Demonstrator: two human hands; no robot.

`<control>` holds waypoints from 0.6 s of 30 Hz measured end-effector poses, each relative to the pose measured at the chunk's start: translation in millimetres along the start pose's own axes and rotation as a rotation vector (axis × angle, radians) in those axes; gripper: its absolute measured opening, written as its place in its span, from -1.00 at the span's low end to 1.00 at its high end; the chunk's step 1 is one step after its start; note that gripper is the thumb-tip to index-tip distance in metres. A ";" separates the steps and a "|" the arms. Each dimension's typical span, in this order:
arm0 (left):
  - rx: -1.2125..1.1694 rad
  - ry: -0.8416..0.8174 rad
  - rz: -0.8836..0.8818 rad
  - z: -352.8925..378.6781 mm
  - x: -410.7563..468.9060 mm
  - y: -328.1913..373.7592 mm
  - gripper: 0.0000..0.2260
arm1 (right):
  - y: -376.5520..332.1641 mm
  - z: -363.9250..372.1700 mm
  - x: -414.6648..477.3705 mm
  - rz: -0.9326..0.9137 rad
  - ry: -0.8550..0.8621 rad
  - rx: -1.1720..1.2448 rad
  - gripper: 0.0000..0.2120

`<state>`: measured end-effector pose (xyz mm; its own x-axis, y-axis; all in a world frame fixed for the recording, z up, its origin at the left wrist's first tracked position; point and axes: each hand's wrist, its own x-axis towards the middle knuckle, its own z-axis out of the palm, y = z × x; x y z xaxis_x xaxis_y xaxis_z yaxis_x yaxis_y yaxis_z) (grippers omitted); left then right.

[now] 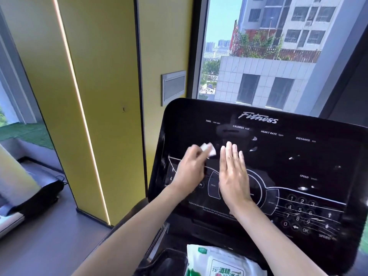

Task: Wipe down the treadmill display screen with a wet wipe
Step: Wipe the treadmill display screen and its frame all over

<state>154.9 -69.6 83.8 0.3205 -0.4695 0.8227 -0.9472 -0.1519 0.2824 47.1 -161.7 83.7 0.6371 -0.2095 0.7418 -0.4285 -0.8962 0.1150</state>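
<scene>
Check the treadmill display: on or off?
Off: the display screen is dark, with only printed labels and no lit digits beside TIME, CALORIES or SPEED.

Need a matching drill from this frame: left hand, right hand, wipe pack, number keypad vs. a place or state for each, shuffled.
Column 1
1. left hand
2. right hand
3. wipe pack
4. number keypad

Column 2
A. lower right of the display screen
B. fingers straight, flat over the middle of the screen
C. pinches the white wet wipe
D. bottom edge of the view, below the screen

Pairs: 1-C, 2-B, 3-D, 4-A
</scene>
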 end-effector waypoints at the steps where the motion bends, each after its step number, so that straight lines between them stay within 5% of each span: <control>1: 0.006 -0.050 0.109 -2.0 4.8 -3.9 -0.58 | 2.0 -1.7 0.1 -0.018 -0.006 -0.006 -0.52; 2: -0.007 -0.051 0.094 -5.5 12.8 -7.5 -0.59 | 4.4 -3.3 -0.7 -0.034 -0.014 -0.008 -0.50; 5: -0.076 0.211 -0.420 -13.8 38.9 -10.1 -0.63 | 11.3 -9.0 -0.9 -0.084 -0.037 -0.033 -0.45; 6: -0.059 0.244 -0.457 -12.7 41.2 -5.6 -0.64 | 13.1 -11.8 0.2 -0.094 -0.041 -0.031 -0.43; 11: 0.033 -0.156 0.263 -0.9 26.8 14.3 -0.65 | 31.0 -32.9 -12.2 -0.193 -0.094 -0.039 -0.44; 12: 0.034 -0.125 0.231 -3.6 34.8 10.0 -0.64 | 36.5 -36.4 -19.4 -0.184 -0.097 -0.045 -0.45; 15: -0.004 0.157 -0.247 -7.6 55.5 1.9 -0.66 | 51.6 -39.3 -37.4 -0.078 -0.070 -0.036 -0.46; 16: 0.021 0.181 -0.282 -5.6 54.1 5.0 -0.64 | 55.1 -38.7 -40.1 -0.033 -0.063 -0.029 -0.45; 18: 0.040 0.025 0.004 4.4 41.8 19.1 -0.52 | 60.2 -37.8 -42.6 0.017 -0.072 -0.013 -0.41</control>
<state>150.2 -95.9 121.3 0.3161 -0.4484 0.8360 -0.9480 -0.1846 0.2594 -30.2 -191.9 84.0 0.6740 -0.2529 0.6941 -0.4480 -0.8870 0.1119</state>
